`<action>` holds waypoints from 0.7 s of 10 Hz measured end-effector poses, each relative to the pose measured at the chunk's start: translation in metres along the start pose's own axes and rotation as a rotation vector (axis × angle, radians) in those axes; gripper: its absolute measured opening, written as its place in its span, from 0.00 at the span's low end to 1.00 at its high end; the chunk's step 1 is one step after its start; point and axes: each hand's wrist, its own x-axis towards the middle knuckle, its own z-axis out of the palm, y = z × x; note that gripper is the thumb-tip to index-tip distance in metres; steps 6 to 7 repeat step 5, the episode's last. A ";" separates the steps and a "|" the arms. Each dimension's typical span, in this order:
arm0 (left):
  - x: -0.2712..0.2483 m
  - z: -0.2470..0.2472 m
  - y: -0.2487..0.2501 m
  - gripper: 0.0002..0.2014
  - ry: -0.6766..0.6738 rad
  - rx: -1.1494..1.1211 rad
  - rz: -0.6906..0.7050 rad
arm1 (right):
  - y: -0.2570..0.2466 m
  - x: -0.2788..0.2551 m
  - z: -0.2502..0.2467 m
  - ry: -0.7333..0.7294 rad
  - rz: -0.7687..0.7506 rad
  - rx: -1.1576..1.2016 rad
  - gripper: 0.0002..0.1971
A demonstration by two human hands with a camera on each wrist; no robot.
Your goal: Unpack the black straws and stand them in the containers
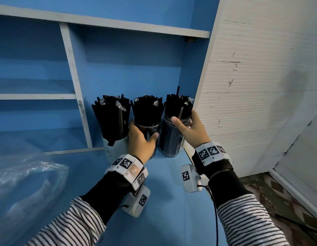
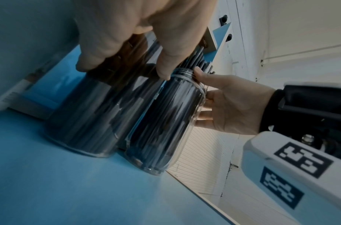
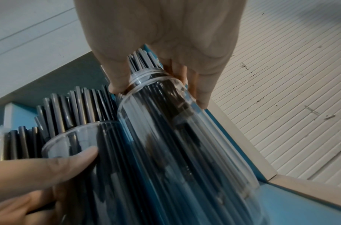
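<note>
While both hands grip, three containers stand in a row on the blue shelf [image 1: 172,201], at 12 o'clock from the wrists. Left hand [image 1: 141,139] wraps the clear cup [image 1: 148,127], thumb on its near side, fingers curled round the far side. Right hand [image 1: 189,127] holds the jar [image 1: 169,139] at 1 o'clock, thumb on the threaded neck, fingers round the right side. White mug [image 1: 113,147] sits untouched at 11 o'clock. Straws [image 1: 111,114] fill all three, upright, fanning slightly; thin, stiff, smooth tubes, some ends showing clear wrapper. Likely light but top-heavy; slick plastic walls, so hold low on the body, not the rim. Crumpled clear bag [image 1: 24,183] lies at 9 o'clock.
</note>
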 end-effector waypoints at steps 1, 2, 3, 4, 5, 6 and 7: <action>-0.001 0.000 0.002 0.43 0.005 0.005 -0.012 | -0.002 -0.002 0.002 0.005 -0.025 0.000 0.30; -0.003 -0.002 0.004 0.43 -0.008 0.003 -0.047 | -0.004 -0.002 0.002 0.029 -0.052 0.030 0.23; -0.006 -0.008 0.009 0.43 -0.043 0.001 -0.051 | -0.009 -0.008 -0.001 0.028 -0.071 0.006 0.23; -0.010 -0.021 0.014 0.39 -0.107 -0.006 -0.058 | -0.006 -0.012 -0.004 0.051 -0.006 -0.062 0.38; -0.020 -0.037 0.018 0.38 -0.159 -0.009 -0.059 | -0.007 -0.022 -0.002 0.204 0.034 -0.156 0.39; -0.020 -0.037 0.018 0.38 -0.159 -0.009 -0.059 | -0.007 -0.022 -0.002 0.204 0.034 -0.156 0.39; -0.020 -0.037 0.018 0.38 -0.159 -0.009 -0.059 | -0.007 -0.022 -0.002 0.204 0.034 -0.156 0.39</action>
